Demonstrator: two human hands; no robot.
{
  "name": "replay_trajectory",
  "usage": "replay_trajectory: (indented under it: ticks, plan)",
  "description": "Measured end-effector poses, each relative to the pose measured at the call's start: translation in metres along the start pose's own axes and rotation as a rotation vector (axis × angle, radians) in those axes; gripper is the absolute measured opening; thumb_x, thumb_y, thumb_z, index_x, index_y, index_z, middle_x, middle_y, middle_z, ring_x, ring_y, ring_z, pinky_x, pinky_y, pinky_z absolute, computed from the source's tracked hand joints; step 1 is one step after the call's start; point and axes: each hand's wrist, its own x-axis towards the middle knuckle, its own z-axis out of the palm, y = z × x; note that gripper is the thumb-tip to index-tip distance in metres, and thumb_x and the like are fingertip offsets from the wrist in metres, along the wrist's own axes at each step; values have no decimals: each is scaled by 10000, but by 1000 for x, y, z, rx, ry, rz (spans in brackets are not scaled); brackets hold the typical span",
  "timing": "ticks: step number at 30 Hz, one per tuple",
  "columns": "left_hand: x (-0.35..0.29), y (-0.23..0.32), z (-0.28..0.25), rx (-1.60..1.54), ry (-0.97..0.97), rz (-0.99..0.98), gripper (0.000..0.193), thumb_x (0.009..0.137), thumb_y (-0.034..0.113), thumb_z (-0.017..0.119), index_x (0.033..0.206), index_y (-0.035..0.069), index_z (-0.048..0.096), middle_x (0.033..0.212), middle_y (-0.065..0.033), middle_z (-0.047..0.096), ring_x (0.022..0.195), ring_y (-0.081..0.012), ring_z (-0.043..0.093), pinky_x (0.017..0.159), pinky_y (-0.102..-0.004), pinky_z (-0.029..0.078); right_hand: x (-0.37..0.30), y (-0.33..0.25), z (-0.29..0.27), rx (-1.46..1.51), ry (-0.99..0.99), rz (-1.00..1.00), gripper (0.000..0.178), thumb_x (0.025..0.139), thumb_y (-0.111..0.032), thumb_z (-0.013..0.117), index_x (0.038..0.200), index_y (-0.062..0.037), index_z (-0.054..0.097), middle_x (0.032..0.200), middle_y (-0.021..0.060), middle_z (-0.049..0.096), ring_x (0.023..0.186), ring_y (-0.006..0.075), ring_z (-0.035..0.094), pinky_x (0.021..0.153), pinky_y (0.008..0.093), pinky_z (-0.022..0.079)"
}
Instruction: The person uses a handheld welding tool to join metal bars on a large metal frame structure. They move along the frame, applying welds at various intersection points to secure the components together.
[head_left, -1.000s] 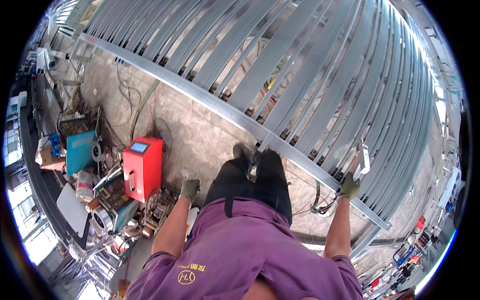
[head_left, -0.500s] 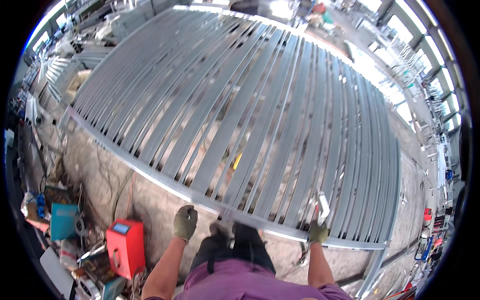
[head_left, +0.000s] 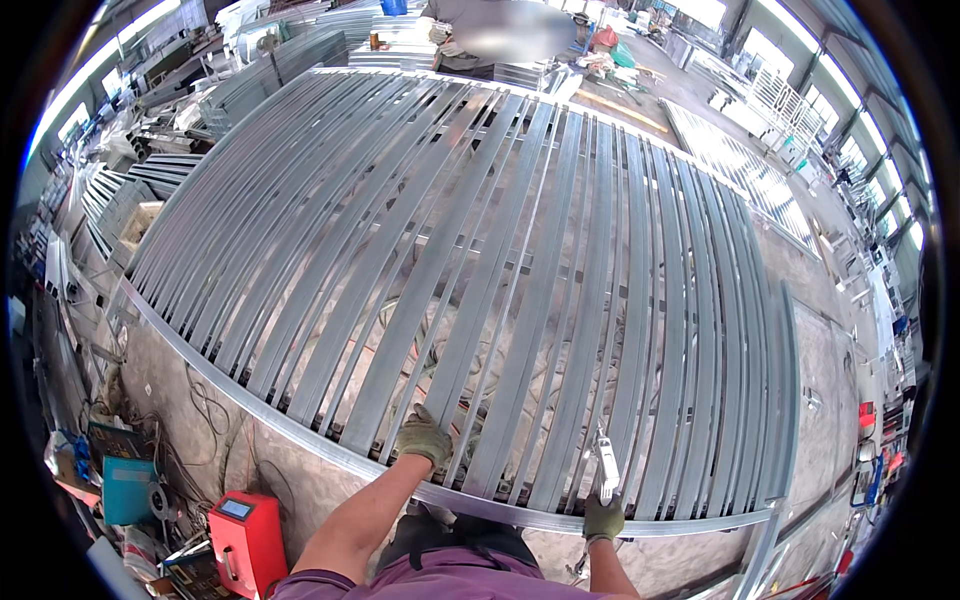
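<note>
My left hand (head_left: pixel 424 438) has moved from outside the rail (head_left: pixel 500 510) to over the metal slats (head_left: pixel 472 340), at the picture's lower middle; my view has lifted, and the red machine (head_left: pixel 248 545) sits lower, at bottom left.

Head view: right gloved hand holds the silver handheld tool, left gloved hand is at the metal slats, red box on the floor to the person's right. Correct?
Not quite: the head view shows the red box to the person's left. The right hand does hold the silver handheld tool, and the left hand is at the metal slats.
</note>
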Motion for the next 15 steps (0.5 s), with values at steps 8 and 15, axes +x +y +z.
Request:
replay_trajectory:
  ticks: [8, 15]
  plan:
    - [-5, 9, -31, -98, -176, -52, 1280, 871, 587, 795, 1658, -169, 127, 1557, -354, 519, 1403, -426, 605, 1124, -465, 539, 3, 9, -11, 10, -149, 46, 523, 795, -447, 846, 1115, -39, 771, 978, 202, 808, 948, 383, 788, 849, 473, 600]
    - [0, 13, -40, -90, -232, -87, 1291, 859, 622, 798, 1654, -164, 153, 1580, -373, 497, 1383, -431, 629, 1112, -464, 549, 24, 16, -35, 328, -326, 16, 350, 780, -294, 915, 931, -18, 763, 817, 90, 776, 705, 205, 712, 677, 395, 568]
